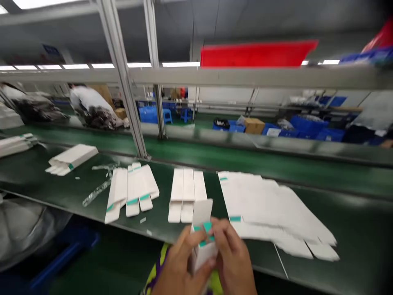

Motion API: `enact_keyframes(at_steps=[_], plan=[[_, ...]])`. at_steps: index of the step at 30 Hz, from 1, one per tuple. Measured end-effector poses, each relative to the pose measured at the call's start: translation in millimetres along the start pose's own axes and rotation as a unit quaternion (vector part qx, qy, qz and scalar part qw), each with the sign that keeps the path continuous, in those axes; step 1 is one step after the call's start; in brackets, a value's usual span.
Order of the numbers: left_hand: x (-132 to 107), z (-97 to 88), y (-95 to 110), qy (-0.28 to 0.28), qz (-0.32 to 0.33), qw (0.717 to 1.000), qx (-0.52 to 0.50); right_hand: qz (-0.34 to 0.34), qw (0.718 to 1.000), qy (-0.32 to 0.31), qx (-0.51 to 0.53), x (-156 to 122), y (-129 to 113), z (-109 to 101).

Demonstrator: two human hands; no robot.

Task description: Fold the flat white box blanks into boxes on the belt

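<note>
A small white carton [202,213] with teal-green marks is held between both hands at the front edge of the bench, its top flap standing up. My left hand [181,262] wraps round its left side, fingers closed. On the right side, my right hand [231,254] pinches near the green-marked flaps at the carton's opening. Just beyond the hands, a row of white cartons [183,184] lies on the bench. To the right of my right hand spreads a stack of flat white carton blanks [260,205].
More white cartons [139,184] and one farther off [75,157] lie to the left, near crumpled clear plastic strips [98,192]. A metal post [123,78] rises at the bench's back. A red bin [254,55] sits on the overhead rail. Other people [92,104] work at far left.
</note>
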State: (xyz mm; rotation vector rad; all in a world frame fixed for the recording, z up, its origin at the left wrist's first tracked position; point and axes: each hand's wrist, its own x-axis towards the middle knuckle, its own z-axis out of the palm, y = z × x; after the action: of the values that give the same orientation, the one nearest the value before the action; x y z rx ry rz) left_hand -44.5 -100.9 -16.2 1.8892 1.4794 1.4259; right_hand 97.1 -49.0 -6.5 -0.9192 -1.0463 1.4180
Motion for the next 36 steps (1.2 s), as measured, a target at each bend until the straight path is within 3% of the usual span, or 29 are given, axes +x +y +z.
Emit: enact_keyframes(at_steps=[1,2,5,7,10,14,21,24,28,32,36], plan=[[1,-2.4,-2,-0.01,0.06,0.998,-0.014,0.029,0.998,0.005,0.058,-2,-8,1],[2,-4.8,-5,-0.032,0.071,0.996,-0.035,0.068,0.991,-0.018,0.117,-1,-15,2],[2,-9.7,-12,-0.051,0.018,0.996,-0.077,0.13,0.975,-0.092,0.158,6,-32,-2],[1,-11.5,-11,-0.041,-0.021,0.994,-0.103,0.113,0.978,-0.133,0.115,8,-36,-8],[2,-14.0,-1,-0.049,-0.08,0.98,-0.174,0.023,0.982,-0.184,0.027,4,-33,-18],[7,-17.5,9,-0.068,-0.143,0.951,-0.265,-0.076,0.981,-0.175,-0.031,1,-26,-23],[4,-20.3,11,-0.072,-0.171,0.941,-0.284,-0.11,0.976,-0.161,-0.097,1,-33,-18],[2,-20.8,11,-0.069,-0.15,0.945,-0.281,-0.076,0.984,-0.14,-0.073,2,-41,-13],[1,-21.9,8,-0.066,-0.121,0.954,-0.265,-0.02,0.983,-0.173,-0.062,6,-49,-13],[-3,-21.1,3,-0.067,-0.131,0.949,-0.28,-0.031,0.971,-0.22,-0.092,11,-50,-19],[-5,-19.8,0,-0.064,-0.147,0.945,-0.286,-0.031,0.971,-0.22,-0.086,16,-45,-23]])
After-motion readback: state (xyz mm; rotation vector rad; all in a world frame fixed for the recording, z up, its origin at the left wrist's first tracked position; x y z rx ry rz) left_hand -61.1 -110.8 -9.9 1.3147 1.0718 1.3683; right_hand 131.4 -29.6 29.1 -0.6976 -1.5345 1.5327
